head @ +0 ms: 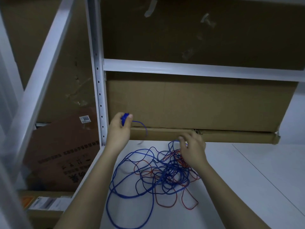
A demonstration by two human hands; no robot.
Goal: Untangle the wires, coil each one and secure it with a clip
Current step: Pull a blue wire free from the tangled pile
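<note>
Above the tangle [158, 176], my left hand [118, 131] grips a small blue coil [125, 119], lifted to stay clear; my right hand [192, 149] pinches blue wire [115, 184] at the heap's far edge, feeding slack.

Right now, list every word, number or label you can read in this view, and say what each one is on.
"3055": white sticker on the brown cardboard sheet left of the white shelf post.
Rows of black printed characters lower on that cardboard: seen tilted and blurred, unreadable.
Smaller print on the same sticker: too small to read.
Orange-and-white labels on the low box at bottom left: blurred, unreadable.
</note>
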